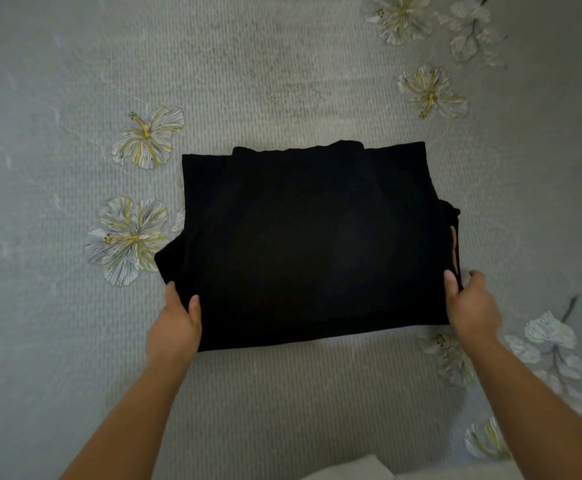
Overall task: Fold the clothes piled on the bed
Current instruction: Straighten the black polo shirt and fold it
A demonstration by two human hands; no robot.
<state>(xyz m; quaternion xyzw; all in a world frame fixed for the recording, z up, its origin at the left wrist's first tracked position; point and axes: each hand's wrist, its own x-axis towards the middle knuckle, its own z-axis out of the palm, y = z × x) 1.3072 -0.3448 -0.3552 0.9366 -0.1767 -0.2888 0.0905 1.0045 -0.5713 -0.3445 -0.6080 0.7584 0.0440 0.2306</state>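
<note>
A: Item one, garments. How many are recorded?

B: One black garment (303, 244) is recorded. It is laid flat and folded into a rough rectangle at the middle of the bedspread (282, 64). A narrower folded layer is seen along its far edge, and a small flap is seen sticking out at its right side. What kind of garment it is cannot be told.

A: Item two, hands?

B: Two are counted, both bare. The left hand (175, 323) is placed at the near left corner of the garment, which is pinched there, with the thumb on top of the cloth and the fingers tucked under the edge. The right hand (471, 303) is placed at the near right corner; the cloth is pinched the same way, thumb above and fingers below or behind the edge.

A: Item three, the surface?

B: One grey ribbed bedspread, printed with flowers. Two yellow-centred flowers (147, 136) are counted just left of the garment, the lower one partly covered by it. Two more are counted at the upper right, beside a paler sprig. Further pale blooms are noted near the right forearm, blurred and not countable.

A: Anything else?

B: One pale cloth (351, 469) is entered at the bottom edge of the view, unidentified.
</note>
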